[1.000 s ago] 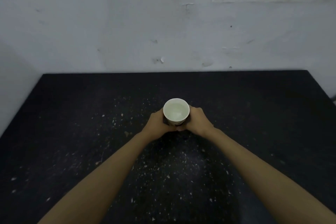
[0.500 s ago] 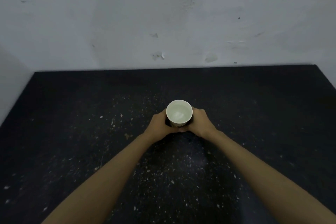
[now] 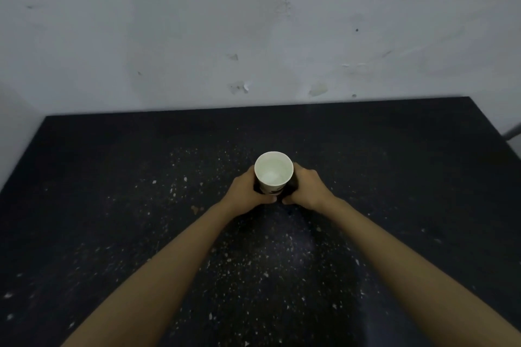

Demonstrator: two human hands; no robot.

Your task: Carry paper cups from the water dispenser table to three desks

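A white paper cup (image 3: 273, 172) with water in it stands upright over the middle of a black speckled desk (image 3: 112, 205). My left hand (image 3: 244, 191) wraps its left side and my right hand (image 3: 307, 190) wraps its right side, thumbs nearly touching in front of the cup. A dark print shows low on the cup's wall between my hands. Whether the cup's base rests on the desk is hidden by my fingers.
The desk runs back to a scuffed white wall (image 3: 253, 36), with another wall at the left edge. A grey metal bar (image 3: 513, 134) shows past the desk's right rear corner. White flecks are scattered over the desk surface.
The cup and both hands stay together at mid-desk; the grip is the same. The view shifted slightly, with the cup sitting a little further right in the frame than before.
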